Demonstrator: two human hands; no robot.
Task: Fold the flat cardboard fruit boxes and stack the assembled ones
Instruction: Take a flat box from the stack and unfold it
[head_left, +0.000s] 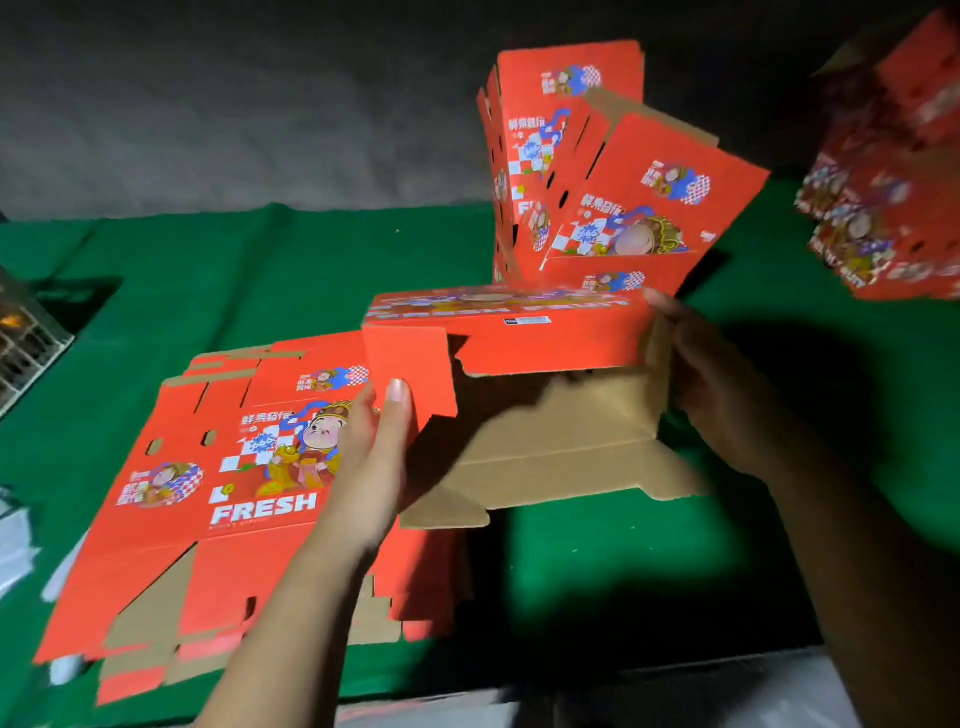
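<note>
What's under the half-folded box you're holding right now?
Under the half-folded box the green cloth shows, in shadow. Its left flap overhangs the stack of flat boxes. The left hand and right hand hold its ends. Directly beneath its floor panel is hidden.

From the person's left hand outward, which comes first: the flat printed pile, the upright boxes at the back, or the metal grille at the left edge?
1. Flat red printed cardboard pile: directly under the left hand.
2. Upright red folded boxes: behind, to the right.
3. Metal wire grille: far left edge.
</note>
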